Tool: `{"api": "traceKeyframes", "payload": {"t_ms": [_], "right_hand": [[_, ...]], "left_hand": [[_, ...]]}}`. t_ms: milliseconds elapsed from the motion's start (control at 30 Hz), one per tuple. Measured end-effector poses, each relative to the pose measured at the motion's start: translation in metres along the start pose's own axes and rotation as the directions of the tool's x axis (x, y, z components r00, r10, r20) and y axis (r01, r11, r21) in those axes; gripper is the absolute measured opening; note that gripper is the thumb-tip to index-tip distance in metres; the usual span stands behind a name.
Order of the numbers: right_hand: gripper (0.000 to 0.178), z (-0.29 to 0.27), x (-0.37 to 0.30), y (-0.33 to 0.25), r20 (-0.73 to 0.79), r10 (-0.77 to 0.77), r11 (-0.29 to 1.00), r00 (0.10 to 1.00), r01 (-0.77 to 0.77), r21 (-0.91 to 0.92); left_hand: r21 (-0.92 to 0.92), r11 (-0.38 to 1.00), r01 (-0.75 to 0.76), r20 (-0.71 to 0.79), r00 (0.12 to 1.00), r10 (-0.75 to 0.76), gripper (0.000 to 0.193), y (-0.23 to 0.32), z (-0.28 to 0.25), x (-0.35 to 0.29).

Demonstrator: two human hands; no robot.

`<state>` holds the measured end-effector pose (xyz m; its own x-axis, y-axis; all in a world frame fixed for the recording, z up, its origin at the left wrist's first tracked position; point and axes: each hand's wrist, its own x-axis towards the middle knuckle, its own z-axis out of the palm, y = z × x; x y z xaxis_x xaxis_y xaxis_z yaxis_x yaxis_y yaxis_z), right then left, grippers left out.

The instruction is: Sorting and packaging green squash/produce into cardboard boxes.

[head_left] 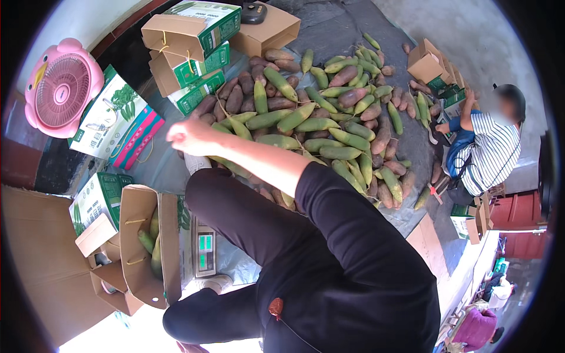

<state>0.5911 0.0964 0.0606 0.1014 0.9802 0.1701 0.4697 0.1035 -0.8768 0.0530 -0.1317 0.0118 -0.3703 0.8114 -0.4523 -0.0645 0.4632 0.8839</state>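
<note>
Right hand: near reddish-brown oblong tubers, fingers' spacing unclear
Left hand: mostly cut off, fingers unclear
Long green radishes: heaped among tubers

This was a produce-packing room: green radishes and reddish-brown roots lay heaped on a dark ground sheet, open cartons lined its right edge, and a digital scale stood nearby.

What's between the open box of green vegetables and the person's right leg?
In the head view, a scale with a lit green display lies between the open box and the right leg, with plastic sheet between scale and leg.
</note>
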Motion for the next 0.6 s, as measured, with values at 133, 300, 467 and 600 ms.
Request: {"api": "traceKeyframes", "payload": {"t_ms": [133, 300, 467, 600], "right_hand": [[0.019, 0.032, 0.023, -0.057, 0.124, -0.071, 0.987, 0.990, 0.052, 0.155], [0.018, 0.085, 0.030, -0.087, 0.277, -0.229, 0.972, 0.933, 0.206, 0.112], [0.017, 0.099, 0.029, -0.061, 0.205, -0.169, 0.986, 0.964, 0.165, 0.037], [0.016, 0.123, 0.021, -0.035, 0.236, -0.057, 0.978, 0.970, 0.101, -0.180]], "left_hand": [[0.002, 1.000, -0.011, -0.039, 0.999, 0.011, 0.032, 0.002, -0.013, -0.008], [0.100, 0.993, -0.063, -0.423, 0.901, 0.099, 0.066, 0.003, -0.027, -0.042], [0.361, 0.923, -0.134, -0.480, 0.822, 0.307, 0.052, 0.066, 0.035, -0.061], [0.463, 0.791, -0.400, -0.428, 0.681, 0.594, 0.043, 0.113, 0.054, -0.091]]}}
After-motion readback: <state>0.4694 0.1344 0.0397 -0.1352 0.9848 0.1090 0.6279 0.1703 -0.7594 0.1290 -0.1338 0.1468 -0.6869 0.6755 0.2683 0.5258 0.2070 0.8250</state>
